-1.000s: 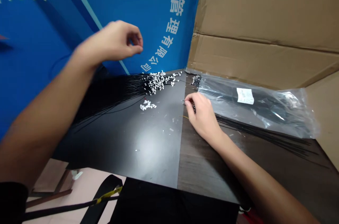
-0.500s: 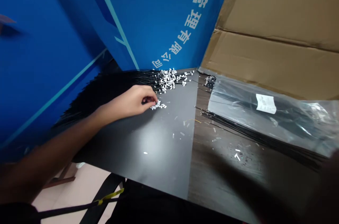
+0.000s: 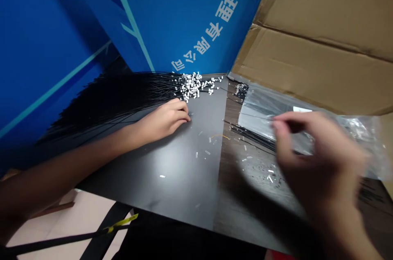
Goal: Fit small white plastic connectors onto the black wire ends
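My left hand [image 3: 172, 116] rests low over the dark tabletop with its fingers curled together; whatever they hold is hidden. Just beyond it lies a large bundle of thin black wires [image 3: 123, 92], whose ends carry many small white connectors [image 3: 192, 86]. On the right, my right hand [image 3: 319, 149] is raised over the table, blurred by motion. Its thumb and forefinger meet in a pinch, and I cannot make out anything between them. Under and behind it are more black wires [image 3: 253, 137] and a clear plastic bag [image 3: 258, 106] with a white label [image 3: 302, 109], partly covered by the hand.
Open cardboard [image 3: 319, 55] stands behind the bag. A blue panel [image 3: 184, 14] with white characters closes off the back. Small clear scraps [image 3: 208, 152] and a thin orange strand [image 3: 220, 135] lie on the table. A yellow tie [image 3: 123, 222] hangs on a black strap below the front edge.
My right hand has come into view from the lower right, over the bag. My left hand has closed further, and the small white cluster at its fingertips no longer shows. The view shifted slightly.
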Demonstrator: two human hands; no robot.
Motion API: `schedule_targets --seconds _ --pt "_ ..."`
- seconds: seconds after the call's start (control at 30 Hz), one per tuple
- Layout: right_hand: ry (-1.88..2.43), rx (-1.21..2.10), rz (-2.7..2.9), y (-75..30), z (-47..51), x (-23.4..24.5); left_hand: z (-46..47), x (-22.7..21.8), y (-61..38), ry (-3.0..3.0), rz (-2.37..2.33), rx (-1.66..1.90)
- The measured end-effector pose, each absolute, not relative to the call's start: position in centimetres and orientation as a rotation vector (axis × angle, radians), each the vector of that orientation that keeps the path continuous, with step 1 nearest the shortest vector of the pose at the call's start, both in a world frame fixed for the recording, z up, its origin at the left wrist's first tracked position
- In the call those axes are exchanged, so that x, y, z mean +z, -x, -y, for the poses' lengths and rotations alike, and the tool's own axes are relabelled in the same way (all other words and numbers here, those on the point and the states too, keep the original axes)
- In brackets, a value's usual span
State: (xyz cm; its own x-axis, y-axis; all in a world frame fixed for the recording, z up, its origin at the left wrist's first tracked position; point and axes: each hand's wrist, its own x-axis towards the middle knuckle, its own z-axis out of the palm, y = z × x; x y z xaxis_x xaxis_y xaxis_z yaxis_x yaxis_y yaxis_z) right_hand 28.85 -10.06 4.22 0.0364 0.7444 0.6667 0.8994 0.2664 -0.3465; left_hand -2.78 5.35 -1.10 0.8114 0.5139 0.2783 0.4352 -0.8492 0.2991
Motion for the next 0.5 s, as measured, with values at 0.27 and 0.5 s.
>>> schedule_targets --seconds 0.27,0.5 --pt "1.31 0.391 1.798 -23.8 11.1 0.5 -5.3 -1.5 3.0 -2.965 -0.607 0.404" --pt "1.238 0.82 1.561 -23.4 12.2 2.0 -5.5 -1.4 3.0 -3.167 -0.53 0.391"
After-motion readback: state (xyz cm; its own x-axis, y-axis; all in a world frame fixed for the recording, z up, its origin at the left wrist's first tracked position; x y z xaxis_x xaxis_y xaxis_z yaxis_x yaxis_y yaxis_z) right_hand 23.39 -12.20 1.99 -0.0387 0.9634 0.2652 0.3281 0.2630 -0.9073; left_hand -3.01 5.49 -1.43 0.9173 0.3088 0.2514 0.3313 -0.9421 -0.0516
